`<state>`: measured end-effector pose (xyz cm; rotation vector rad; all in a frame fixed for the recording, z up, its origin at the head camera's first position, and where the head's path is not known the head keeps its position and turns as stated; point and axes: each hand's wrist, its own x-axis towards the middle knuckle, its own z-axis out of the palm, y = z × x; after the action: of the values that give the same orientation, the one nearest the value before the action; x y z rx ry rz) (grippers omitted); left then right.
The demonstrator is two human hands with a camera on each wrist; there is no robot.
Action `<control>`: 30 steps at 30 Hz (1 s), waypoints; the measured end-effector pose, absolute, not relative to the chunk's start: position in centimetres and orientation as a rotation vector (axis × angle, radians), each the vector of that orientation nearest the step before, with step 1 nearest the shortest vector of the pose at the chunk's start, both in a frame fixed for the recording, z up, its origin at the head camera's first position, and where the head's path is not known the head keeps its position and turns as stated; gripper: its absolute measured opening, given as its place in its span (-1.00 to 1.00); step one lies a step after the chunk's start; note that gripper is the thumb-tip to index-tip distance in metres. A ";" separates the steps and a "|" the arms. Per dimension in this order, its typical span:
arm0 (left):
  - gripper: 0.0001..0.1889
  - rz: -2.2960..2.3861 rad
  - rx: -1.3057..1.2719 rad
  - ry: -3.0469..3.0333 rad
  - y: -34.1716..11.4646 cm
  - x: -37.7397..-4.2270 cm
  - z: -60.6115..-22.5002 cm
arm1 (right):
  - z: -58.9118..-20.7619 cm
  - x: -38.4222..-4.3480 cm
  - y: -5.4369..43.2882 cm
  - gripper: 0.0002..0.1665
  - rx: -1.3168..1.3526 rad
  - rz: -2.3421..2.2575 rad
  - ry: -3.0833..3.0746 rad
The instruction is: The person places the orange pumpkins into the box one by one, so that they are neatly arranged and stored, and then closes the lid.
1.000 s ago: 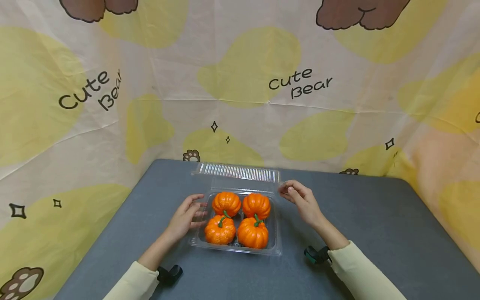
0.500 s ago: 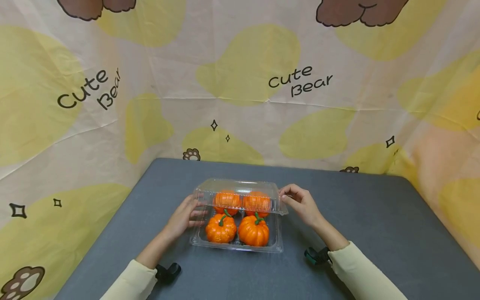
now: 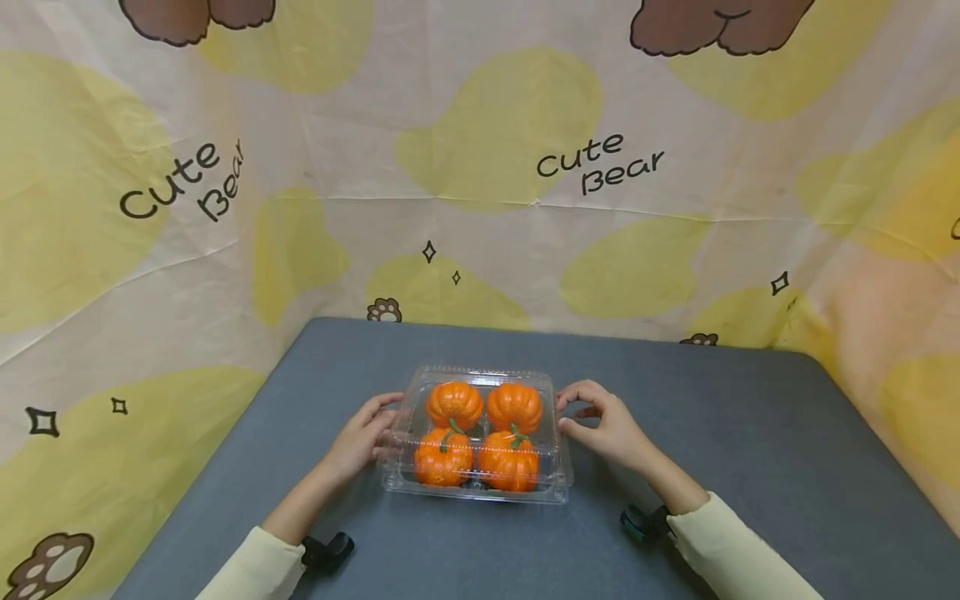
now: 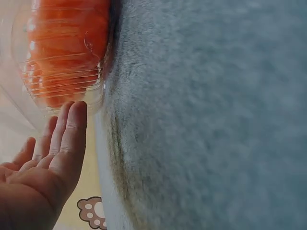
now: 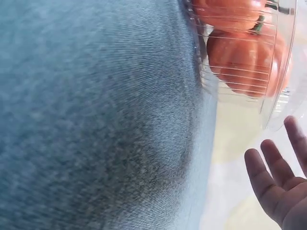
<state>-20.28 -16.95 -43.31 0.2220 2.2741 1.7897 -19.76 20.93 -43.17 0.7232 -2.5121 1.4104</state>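
A clear plastic clamshell box (image 3: 474,497) holds several orange toy pumpkins (image 3: 453,406) with green stems, set in two rows. Its hinged lid (image 3: 480,374) lies over all of them, the front edge close over the base's front rim. My left hand (image 3: 360,437) is at the box's left side, and in the left wrist view its straight fingertips reach the ridged wall. On the right side, my right hand (image 3: 611,429) has its index finger and thumb right at the lid's edge. The right wrist view shows its other fingers (image 5: 263,178) spread and apart from the box.
The box stands on a grey cloth-covered table (image 3: 712,442). Behind and beside the table hangs a curtain (image 3: 480,150) with yellow patches and bear prints. Black wrist cameras (image 3: 327,552) sit under both wrists.
The lid has swung from lying back behind the box, forward and down over the pumpkins. My right hand moved with its right edge, coming slightly nearer. My left hand stayed at the left side.
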 end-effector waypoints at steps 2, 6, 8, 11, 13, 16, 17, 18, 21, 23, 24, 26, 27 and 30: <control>-0.54 1.750 0.232 2.327 -17.3 -20.0 -43.4 | -43.3 -19.6 20.9 -0.81 0.707 1.371 -2.538; -0.53 1.709 0.289 2.367 -17.8 -19.2 -43.5 | -43.4 -19.1 20.8 -0.79 0.655 1.336 -2.591; -0.52 1.699 0.311 2.369 -18.0 -18.8 -43.4 | -43.4 -18.8 20.7 -0.78 0.624 1.332 -2.624; -0.50 1.669 0.358 2.391 -18.3 -18.0 -43.4 | -43.5 -18.2 20.6 -0.76 0.588 1.324 -2.660; -0.49 1.659 0.387 2.397 -18.4 -17.5 -43.3 | -43.4 -17.7 20.5 -0.76 0.567 1.345 -2.677; -0.48 1.633 0.429 2.419 -18.4 -16.8 -43.2 | -43.3 -16.9 20.5 -0.73 0.556 1.406 -2.698; -0.48 1.626 0.440 2.421 -18.4 -16.6 -43.2 | -43.2 -16.7 20.6 -0.72 0.558 1.434 -2.702; -0.49 1.621 0.432 2.424 -18.4 -16.4 -43.1 | -43.2 -16.4 20.6 -0.69 0.556 1.474 -2.703; -0.53 1.590 0.396 2.442 -18.2 -16.1 -43.0 | -43.3 -15.6 20.6 -0.64 0.570 1.577 -2.696; -0.55 1.578 0.377 2.448 -18.1 -15.9 -43.1 | -43.5 -15.1 20.5 -0.63 0.589 1.648 -2.680; -0.55 1.572 0.374 2.454 -18.1 -15.8 -43.1 | -43.5 -14.8 20.4 -0.63 0.598 1.677 -2.672; -0.55 1.566 0.378 2.460 -18.1 -15.6 -43.2 | -43.6 -14.4 20.3 -0.65 0.627 1.717 -2.655; -0.54 1.566 0.387 2.461 -18.1 -15.5 -43.3 | -43.7 -14.2 20.2 -0.65 0.643 1.731 -2.645; -0.49 1.568 0.410 2.447 -18.1 -15.3 -43.4 | -43.8 -13.8 20.0 -0.67 0.643 1.756 -2.635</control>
<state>-15.30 -18.15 -43.36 0.4104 2.4465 1.5677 -13.78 20.04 -43.79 0.6432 -2.6352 1.7561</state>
